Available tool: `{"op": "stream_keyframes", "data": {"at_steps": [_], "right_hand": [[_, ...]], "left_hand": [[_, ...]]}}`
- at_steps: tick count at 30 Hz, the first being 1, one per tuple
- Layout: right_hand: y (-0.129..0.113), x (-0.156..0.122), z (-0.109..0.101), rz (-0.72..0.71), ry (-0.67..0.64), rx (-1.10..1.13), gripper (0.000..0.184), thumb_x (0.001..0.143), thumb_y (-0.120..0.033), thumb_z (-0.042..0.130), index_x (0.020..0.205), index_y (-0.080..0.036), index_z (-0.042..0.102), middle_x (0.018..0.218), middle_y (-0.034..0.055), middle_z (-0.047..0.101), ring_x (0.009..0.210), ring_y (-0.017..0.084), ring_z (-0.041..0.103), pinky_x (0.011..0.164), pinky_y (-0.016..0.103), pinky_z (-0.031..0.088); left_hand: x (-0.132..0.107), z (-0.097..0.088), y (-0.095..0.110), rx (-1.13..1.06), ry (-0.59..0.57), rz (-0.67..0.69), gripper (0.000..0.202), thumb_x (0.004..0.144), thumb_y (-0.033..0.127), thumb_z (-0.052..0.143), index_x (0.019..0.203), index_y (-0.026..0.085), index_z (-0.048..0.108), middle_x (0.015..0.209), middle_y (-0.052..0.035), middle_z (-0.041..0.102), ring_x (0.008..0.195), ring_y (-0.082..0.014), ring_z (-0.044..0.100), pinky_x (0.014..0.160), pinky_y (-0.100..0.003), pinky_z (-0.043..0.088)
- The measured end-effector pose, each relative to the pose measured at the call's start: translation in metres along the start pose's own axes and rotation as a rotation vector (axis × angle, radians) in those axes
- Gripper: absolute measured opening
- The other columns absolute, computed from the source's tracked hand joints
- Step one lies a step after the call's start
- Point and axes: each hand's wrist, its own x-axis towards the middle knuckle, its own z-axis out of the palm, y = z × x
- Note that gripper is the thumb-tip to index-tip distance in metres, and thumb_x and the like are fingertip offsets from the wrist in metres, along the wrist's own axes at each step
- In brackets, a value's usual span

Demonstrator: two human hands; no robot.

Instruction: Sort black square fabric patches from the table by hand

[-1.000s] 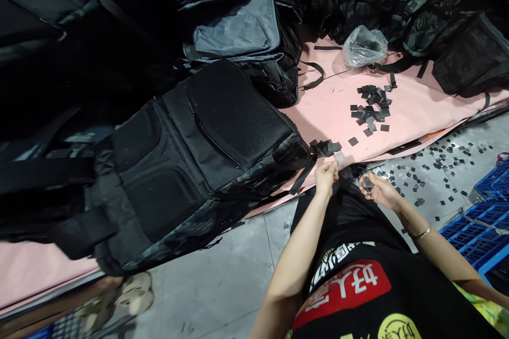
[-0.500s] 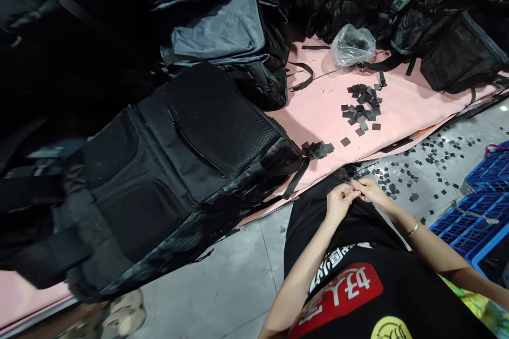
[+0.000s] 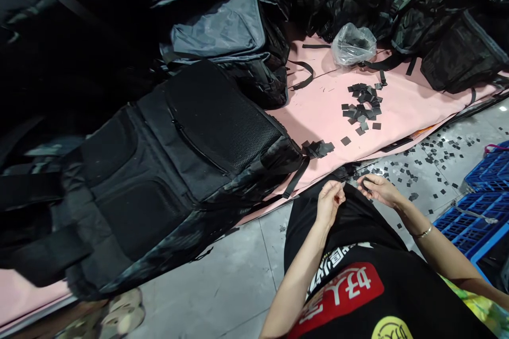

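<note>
Both hands work just off the near edge of a pink-covered table (image 3: 326,103), above the black clothing (image 3: 304,217) on the person's lap. The right hand (image 3: 377,189), with a bracelet (image 3: 426,232) at its wrist, has its thumb and fingers closed on a dark piece (image 3: 368,185), which sits at the fingertips on the side facing the other hand; its outline is partly covered. The left hand (image 3: 330,202) is near it but apart, palm turned inward, thumb and fingertips brought together; anything between them is too small to make out. Beyond the left hand, just inside the table's near edge, a heap of dark squares (image 3: 318,149) lies beside the end of a black backpack (image 3: 199,143). One single square (image 3: 345,141) rests to the right of that heap, and a looser spread of small squares (image 3: 363,97) lies farther in, toward the table's far edge, out of reach of either hand's fingertips as they stand. A clear plastic bag (image 3: 342,53) sits behind the spread, near dark bags along the far edge. The backpack lies along the near edge to the left of the hands, a strap (image 3: 296,178) hanging over it. Past the right hand, more scattered squares (image 3: 414,196) dot the tiled floor (image 3: 234,259), near blue crates (image 3: 475,183).
</note>
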Motion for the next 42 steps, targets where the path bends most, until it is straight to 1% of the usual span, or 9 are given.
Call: {"op": "stream_keyframes", "data": {"at_steps": [7,12,20,24,27,32,35,39,42], "right_hand": [[0.008,0.005,-0.001,-0.091,0.173,-0.237,0.036,0.069,-0.05,0.066,0.071,-0.015,0.058,0.057,-0.0008,0.054,0.042,0.007,0.042,0.037,0.019,0.026],[0.009,0.005,0.01,-0.16,0.267,-0.235,0.046,0.069,-0.054,0.064,0.049,-0.018,0.044,0.043,-0.0037,0.042,0.037,0.006,0.034,0.035,0.021,0.022],[0.006,0.004,0.013,-0.175,0.078,-0.441,0.049,0.07,-0.055,0.062,0.045,-0.017,0.048,0.041,-0.003,0.042,0.037,0.007,0.037,0.037,0.022,0.026],[0.007,0.004,0.009,-0.073,0.054,-0.236,0.046,0.074,-0.057,0.058,0.055,-0.016,0.051,0.045,-0.0032,0.043,0.037,0.006,0.035,0.035,0.019,0.021],[0.006,0.002,0.002,-0.027,0.024,-0.014,0.037,0.075,-0.053,0.059,0.075,-0.016,0.057,0.063,0.0009,0.054,0.047,0.009,0.046,0.038,0.02,0.029],[0.009,0.0,-0.008,-0.066,0.078,-0.065,0.035,0.068,-0.047,0.069,0.075,-0.015,0.057,0.062,-0.0008,0.052,0.042,0.005,0.038,0.035,0.019,0.023],[0.014,0.004,-0.008,-0.099,0.13,-0.157,0.038,0.072,-0.051,0.063,0.066,-0.015,0.054,0.053,-0.0032,0.046,0.037,0.003,0.031,0.034,0.018,0.016],[0.015,0.012,0.002,-0.13,0.134,-0.266,0.04,0.069,-0.054,0.064,0.064,-0.015,0.054,0.051,-0.004,0.045,0.039,0.005,0.035,0.034,0.018,0.02],[0.011,0.014,0.008,-0.14,0.055,-0.306,0.041,0.067,-0.052,0.067,0.06,-0.014,0.053,0.048,-0.0045,0.043,0.039,0.005,0.036,0.034,0.018,0.023]], "left_hand": [[-0.009,0.004,0.006,-0.113,-0.078,-0.088,0.029,0.06,0.015,0.069,0.055,0.013,0.041,0.071,-0.0002,0.054,0.052,-0.0025,0.043,0.049,-0.017,0.035],[-0.011,0.006,0.002,-0.025,-0.107,-0.12,0.028,0.062,0.023,0.074,0.082,0.016,0.056,0.068,0.0012,0.056,0.053,-0.0042,0.046,0.05,-0.018,0.036],[-0.003,0.007,-0.005,0.226,-0.018,0.002,0.03,0.06,0.035,0.075,0.073,0.01,0.063,0.053,0.003,0.048,0.043,-0.0037,0.038,0.042,-0.02,0.027],[0.024,0.008,0.006,0.268,0.057,0.076,0.03,0.058,0.035,0.075,0.063,0.011,0.059,0.046,0.0048,0.045,0.039,-0.0031,0.036,0.04,-0.018,0.025],[0.058,0.002,0.023,0.169,0.205,0.087,0.031,0.055,0.034,0.076,0.06,0.012,0.054,0.046,0.006,0.043,0.039,-0.002,0.035,0.039,-0.017,0.025],[0.087,-0.013,0.029,0.174,0.317,0.076,0.031,0.057,0.033,0.076,0.061,0.012,0.053,0.041,0.0088,0.037,0.037,-0.0013,0.032,0.038,-0.016,0.023],[0.068,-0.008,0.014,0.196,0.269,0.05,0.032,0.056,0.035,0.076,0.069,0.01,0.061,0.046,0.0055,0.045,0.039,-0.0021,0.036,0.038,-0.016,0.025],[0.029,0.012,-0.005,0.274,-0.035,-0.011,0.043,0.056,0.037,0.076,0.089,0.009,0.067,0.05,0.004,0.05,0.041,-0.0037,0.039,0.041,-0.019,0.029],[0.013,0.022,-0.008,0.328,-0.098,0.054,0.038,0.062,0.038,0.073,0.086,0.01,0.068,0.045,0.0056,0.046,0.041,-0.0035,0.036,0.043,-0.019,0.028]]}}
